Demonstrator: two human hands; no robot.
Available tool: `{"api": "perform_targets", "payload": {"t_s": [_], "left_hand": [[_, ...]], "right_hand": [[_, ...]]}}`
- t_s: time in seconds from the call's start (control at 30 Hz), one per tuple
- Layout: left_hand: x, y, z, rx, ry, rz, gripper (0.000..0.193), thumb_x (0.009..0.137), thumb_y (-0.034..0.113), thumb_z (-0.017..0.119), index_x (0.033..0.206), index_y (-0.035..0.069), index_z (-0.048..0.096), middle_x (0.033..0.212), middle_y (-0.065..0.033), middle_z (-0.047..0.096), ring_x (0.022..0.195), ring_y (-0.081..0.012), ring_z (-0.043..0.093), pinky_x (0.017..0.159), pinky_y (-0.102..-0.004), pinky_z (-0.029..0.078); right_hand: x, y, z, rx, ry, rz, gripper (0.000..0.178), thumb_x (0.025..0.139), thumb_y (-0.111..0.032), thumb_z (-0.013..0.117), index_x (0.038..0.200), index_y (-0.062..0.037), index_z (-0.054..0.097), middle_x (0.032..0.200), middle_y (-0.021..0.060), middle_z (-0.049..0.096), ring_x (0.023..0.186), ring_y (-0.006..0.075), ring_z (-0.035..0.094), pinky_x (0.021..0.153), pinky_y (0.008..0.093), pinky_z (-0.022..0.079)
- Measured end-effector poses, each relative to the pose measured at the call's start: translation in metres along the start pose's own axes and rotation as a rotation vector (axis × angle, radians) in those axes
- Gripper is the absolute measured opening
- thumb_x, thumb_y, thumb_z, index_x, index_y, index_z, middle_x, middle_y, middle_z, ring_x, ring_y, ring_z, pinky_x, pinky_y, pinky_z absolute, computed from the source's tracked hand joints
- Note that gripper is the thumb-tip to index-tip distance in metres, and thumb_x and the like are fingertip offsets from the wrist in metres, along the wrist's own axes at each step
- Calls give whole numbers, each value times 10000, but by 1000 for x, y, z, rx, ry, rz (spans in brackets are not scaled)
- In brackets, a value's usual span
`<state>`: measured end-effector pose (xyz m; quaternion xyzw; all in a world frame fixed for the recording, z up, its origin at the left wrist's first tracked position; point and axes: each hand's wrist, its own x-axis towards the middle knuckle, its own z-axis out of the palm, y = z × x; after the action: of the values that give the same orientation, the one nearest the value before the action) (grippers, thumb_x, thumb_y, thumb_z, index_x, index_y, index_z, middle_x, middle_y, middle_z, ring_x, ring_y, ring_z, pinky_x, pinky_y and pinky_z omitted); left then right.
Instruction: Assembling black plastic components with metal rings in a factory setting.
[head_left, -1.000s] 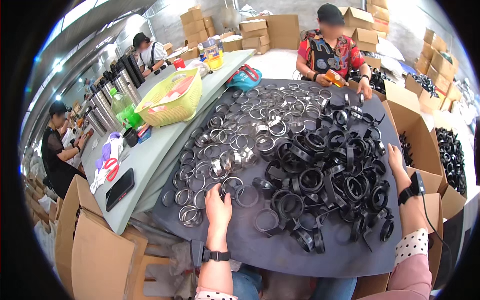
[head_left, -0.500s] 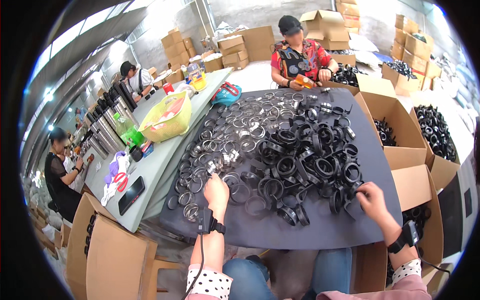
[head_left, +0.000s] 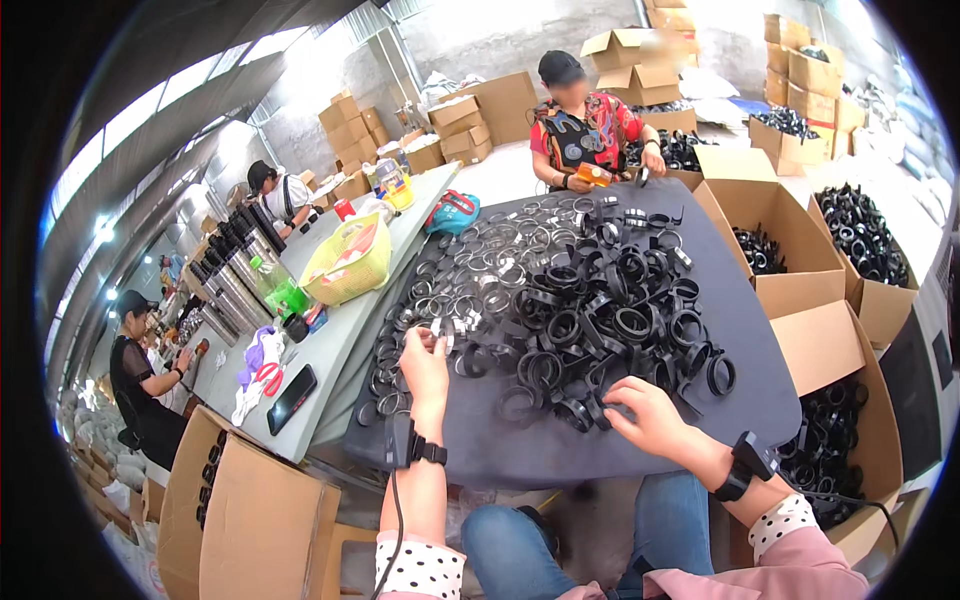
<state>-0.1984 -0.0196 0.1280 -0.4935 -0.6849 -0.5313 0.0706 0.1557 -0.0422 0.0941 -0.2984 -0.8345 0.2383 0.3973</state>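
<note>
My left hand [head_left: 425, 372] is over the left part of the table, thumb and fingers pinched on a shiny metal ring [head_left: 447, 328]. Around it lie many loose silver metal rings [head_left: 505, 245]. My right hand [head_left: 648, 415] hovers at the near edge of a heap of black rings [head_left: 600, 310], some with short tabs. Its thumb and fingers are curved and apart, close to a black ring [head_left: 574, 412], with nothing visible between them. A single black ring [head_left: 721, 375] lies at the heap's right side.
A dark-covered table [head_left: 470, 440] is before me. Open cartons [head_left: 800, 290] with black parts stand right. On the left, a pale-green bench [head_left: 345, 365] carries a yellow basket [head_left: 350, 262], a phone [head_left: 292, 400] and red scissors [head_left: 268, 378]. A co-worker [head_left: 585, 130] is across the table.
My right hand has moved left from the heap's right edge, leaving a black ring there. My left hand has shifted slightly, and the metal ring now shows upright at its fingertips.
</note>
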Motion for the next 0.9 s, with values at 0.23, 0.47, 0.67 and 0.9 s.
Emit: {"api": "perform_targets", "payload": {"t_s": [0.23, 0.47, 0.67, 0.9], "left_hand": [[-35, 40, 1, -647, -175, -255, 207, 854, 28, 664, 1037, 19, 567, 871, -64, 651, 738, -164, 654, 622, -262, 551], [-114, 111, 2, -1413, -639, -651, 198, 884, 116, 660, 1064, 80, 584, 901, -41, 667, 761, -148, 666, 564, -257, 569], [-146, 138, 27, -1482, -928, -694, 303, 855, 184, 706, 1108, 53, 602, 922, -76, 679, 787, -165, 670, 615, -255, 574], [-167, 146, 66, -1015, -1007, -741, 289, 918, 203, 638, 1130, 11, 603, 1043, -83, 647, 891, -162, 641, 794, -306, 531]], "right_hand": [[-11, -12, -4, 75, -10, 41, 303, 797, -118, 687, 1077, -36, 607, 1062, 120, 581, 899, 278, 618, 747, 365, 517], [-6, -32, -28, 181, 153, -192, 1025, 649, -214, 872, 1461, -35, 272, 1426, 182, 337, 1197, 291, 467, 821, 344, 501], [-15, -43, -51, 176, 80, -223, 939, 633, -175, 844, 1402, 18, 341, 1372, 214, 413, 1248, 387, 417, 1024, 447, 384], [-42, -24, -84, -194, 416, -449, 816, 592, -106, 854, 1287, 22, 447, 1274, 228, 474, 1099, 400, 523, 899, 470, 473]]}}
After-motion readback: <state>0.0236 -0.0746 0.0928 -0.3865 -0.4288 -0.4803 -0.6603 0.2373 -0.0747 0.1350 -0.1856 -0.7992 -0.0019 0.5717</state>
